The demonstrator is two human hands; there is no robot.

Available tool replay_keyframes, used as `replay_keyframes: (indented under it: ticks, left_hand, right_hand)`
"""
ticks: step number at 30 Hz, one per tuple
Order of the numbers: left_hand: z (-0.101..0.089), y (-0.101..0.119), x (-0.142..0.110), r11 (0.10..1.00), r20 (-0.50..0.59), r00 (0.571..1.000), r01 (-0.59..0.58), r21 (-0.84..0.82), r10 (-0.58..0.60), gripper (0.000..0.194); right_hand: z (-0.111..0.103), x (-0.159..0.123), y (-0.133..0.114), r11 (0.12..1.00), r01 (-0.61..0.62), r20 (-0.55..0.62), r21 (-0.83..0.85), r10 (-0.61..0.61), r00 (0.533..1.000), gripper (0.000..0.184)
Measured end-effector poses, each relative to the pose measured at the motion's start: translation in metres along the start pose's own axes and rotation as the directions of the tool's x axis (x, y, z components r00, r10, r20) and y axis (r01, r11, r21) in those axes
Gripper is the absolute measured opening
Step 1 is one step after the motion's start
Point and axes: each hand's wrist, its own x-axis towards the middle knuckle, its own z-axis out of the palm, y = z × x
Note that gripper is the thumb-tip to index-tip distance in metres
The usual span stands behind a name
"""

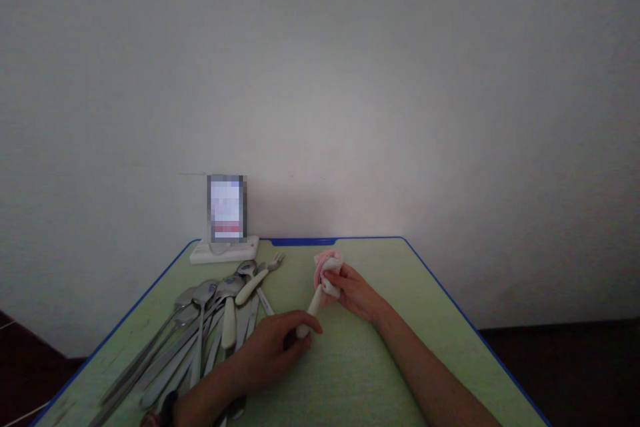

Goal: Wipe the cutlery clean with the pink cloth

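My left hand (277,343) grips the lower end of a cream-handled utensil (315,305) above the middle of the table. The utensil's far end is wrapped in a pink and white cloth (325,260), so its kind is hidden. Pinched around that covered end, my right hand (354,290) holds the cloth with thumb and fingers. Left of my hands lies a heap of metal spoons (204,293) and other cutlery. On top of it rests a cream-handled fork (253,285), tines pointing away. Another cream handle (229,323) shows beside my left forearm.
A device with a lit, blurred screen (227,208) stands on a white base (225,252) at the table's back left. The green tabletop (370,373) has a blue edge (450,300). Behind it rises a pale wall (325,93).
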Motion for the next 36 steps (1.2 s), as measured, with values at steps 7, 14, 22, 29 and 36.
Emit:
replay_keyframes:
  ticks: [7, 14, 22, 29, 36]
  left_hand:
    - [-0.0007, 0.0017, 0.0001, 1.000, 0.010, 1.000, 0.014, -0.021, -0.014, 0.025]
    - [0.0011, -0.0028, 0.0000, 0.999, -0.028, 1.000, 0.013, -0.030, -0.014, 0.027]
    - [0.0016, -0.0028, 0.0003, 0.999, -0.019, 1.000, 0.016, -0.030, -0.016, 0.025]
    - [0.0043, -0.0040, -0.0003, 0.994, -0.124, 0.991, -0.041, 0.104, 0.054, 0.025]
    - [0.0076, -0.0080, -0.0036, 0.792, -0.193, 0.932, -0.137, 0.595, 0.307, 0.050]
  right_hand:
    - [-0.0043, 0.0009, 0.0021, 0.999, -0.041, -0.031, -0.014, 0.041, 0.999, 0.017]
    - [-0.0041, 0.0020, -0.0003, 0.997, -0.024, -0.060, 0.078, 0.029, 0.998, 0.018]
    - [0.0004, 0.0031, -0.0011, 0.991, 0.015, -0.106, 0.136, -0.001, 0.994, 0.026]
    - [0.0030, 0.0023, -0.0040, 0.997, -0.004, -0.013, 0.076, 0.005, 1.000, 0.024]
    - [-0.0020, 0.0051, 0.0028, 0.992, -0.002, -0.098, 0.122, 0.014, 0.995, 0.022]
